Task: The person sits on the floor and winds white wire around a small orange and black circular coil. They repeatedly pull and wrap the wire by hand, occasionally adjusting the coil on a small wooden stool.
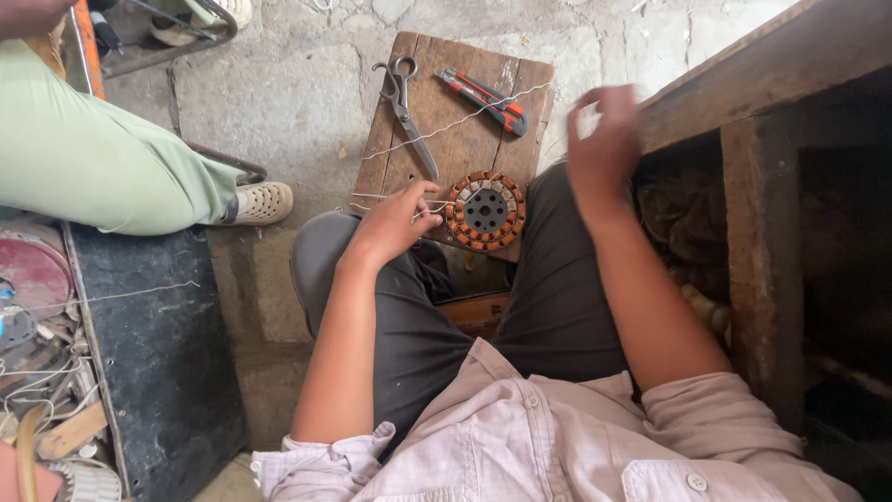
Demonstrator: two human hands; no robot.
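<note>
**A:** What's at the centre of the work from where you're watching?

**B:** I see a round motor stator (485, 211) with orange copper windings, lying flat on a wooden board (465, 139), just beside the fingertips of the left hand (395, 223).

**A:** How is that hand posed?

**B:** The left forearm reaches forward over the knee, wrist bent toward the stator. The fingers are drawn together, pinching a thin pale string (390, 197) that runs out to both sides of the fingertips.

**A:** And the other one?

**B:** The right hand (604, 149) is lifted up off the board, beyond and to the far side of the stator, blurred. Its fingers look curled loosely, half apart; I cannot tell whether they grip anything. A long strand of string (465, 119) crosses the board toward it.

**A:** What lies around?

**B:** Past the left hand, on the board, a pair of scissors (409, 107), and beside them a red and black utility knife (483, 100). Outside the right hand stands a dark wooden bench (771, 186). Outside the left hand, another person's green trouser leg (102, 167) and pale shoe (262, 203) rest on the stone floor (279, 102). Nothing covers the stator.
</note>
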